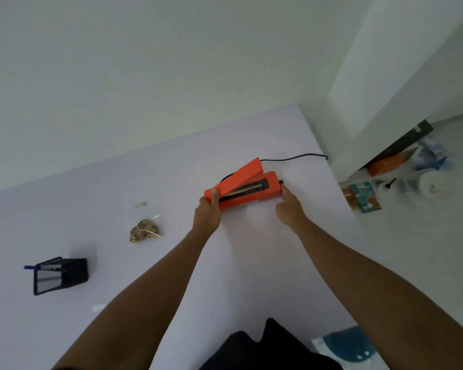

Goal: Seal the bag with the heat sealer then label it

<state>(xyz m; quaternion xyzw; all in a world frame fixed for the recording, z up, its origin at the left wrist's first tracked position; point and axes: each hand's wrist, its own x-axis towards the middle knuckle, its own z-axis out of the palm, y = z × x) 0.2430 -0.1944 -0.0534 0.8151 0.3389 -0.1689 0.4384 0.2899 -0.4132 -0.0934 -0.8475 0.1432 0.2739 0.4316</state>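
An orange heat sealer [251,180] lies on the white table [171,263] with its lid arm raised and the dark sealing strip showing. My left hand [207,213] grips its near left end, thumb on the lid's tip. At the sealer's right end, my right hand [290,206] holds the body by the black knob. A clear bag [145,229] of brown contents lies on the table to the left, apart from both hands. A small label slip [141,205] lies just behind the bag.
A black mesh pen holder [60,275] with a blue pen stands at the left. The sealer's black cord [294,157] runs off the table's far right edge. Boxes, packets and a white roll [433,184] lie on the floor to the right.
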